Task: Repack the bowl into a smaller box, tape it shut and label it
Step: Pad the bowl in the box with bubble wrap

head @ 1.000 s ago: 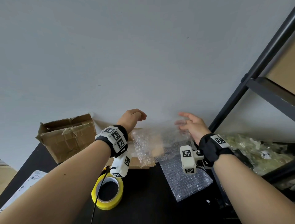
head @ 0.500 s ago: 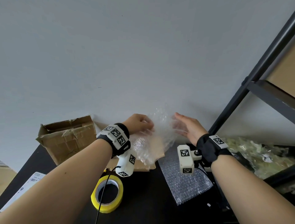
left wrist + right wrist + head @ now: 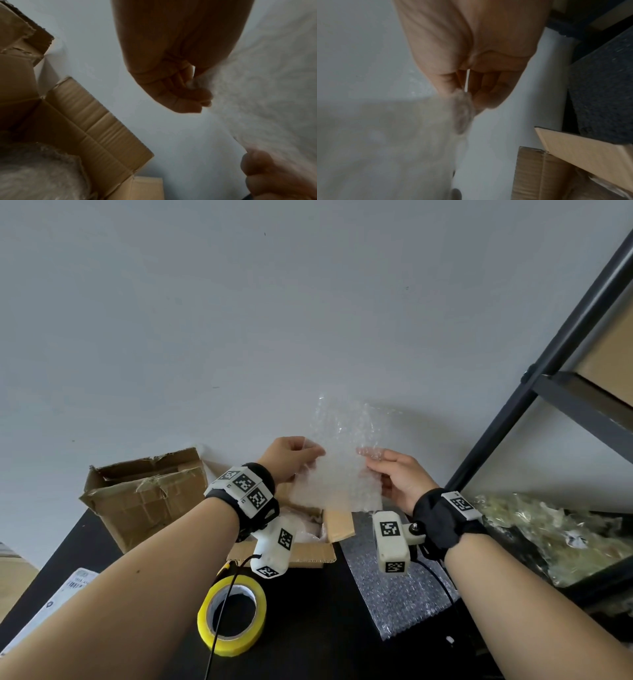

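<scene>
I hold a clear bubble wrap sheet upright above the small open cardboard box. My left hand pinches its left edge and my right hand pinches its right edge. In the left wrist view my curled fingers grip the bubble wrap sheet. The right wrist view shows my fingers pinching the bubble wrap sheet. A pale wrapped bundle lies inside the small box; no bare bowl shows. A yellow tape roll lies near the table's front.
A larger torn cardboard box stands at the back left. A second bubble wrap sheet lies flat on the black table under my right wrist. A printed label sheet sits at the left edge. A black shelf rack with plastic bags stands on the right.
Both hands took hold of the bubble wrap sheet over the small box, raised it and drew it out flat between them.
</scene>
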Motion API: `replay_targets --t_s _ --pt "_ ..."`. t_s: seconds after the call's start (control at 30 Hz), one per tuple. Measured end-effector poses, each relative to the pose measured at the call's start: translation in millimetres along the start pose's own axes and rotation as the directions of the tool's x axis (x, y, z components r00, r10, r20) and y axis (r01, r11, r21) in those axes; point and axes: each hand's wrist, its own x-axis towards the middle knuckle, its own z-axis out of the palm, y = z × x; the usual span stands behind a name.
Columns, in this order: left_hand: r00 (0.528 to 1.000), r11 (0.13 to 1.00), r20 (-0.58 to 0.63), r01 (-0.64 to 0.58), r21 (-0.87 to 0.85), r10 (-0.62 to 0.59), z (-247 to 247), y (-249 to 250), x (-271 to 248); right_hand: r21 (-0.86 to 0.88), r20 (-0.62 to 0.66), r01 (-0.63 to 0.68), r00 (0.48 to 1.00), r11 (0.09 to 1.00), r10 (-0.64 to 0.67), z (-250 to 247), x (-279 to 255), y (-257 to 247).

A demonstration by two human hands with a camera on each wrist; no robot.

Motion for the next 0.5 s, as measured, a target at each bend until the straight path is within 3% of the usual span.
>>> replay_targets --t_s 0.23,0.5 --pt "0.997 0.984 0.062 0.055 -0.167 -0.046 -1.5 4.8 -7.2 0.132 0.033 -0.039 0.999 0.991 0.035 -5.0 0.2 -2.2" --pt "0.990 0.942 0.025 0.138 -0.307 -0.137 -3.9 2.7 -8.7 0.016 -0.019 -0.063 0.998 0.998 0.064 -3.3 -3.5 -2.2"
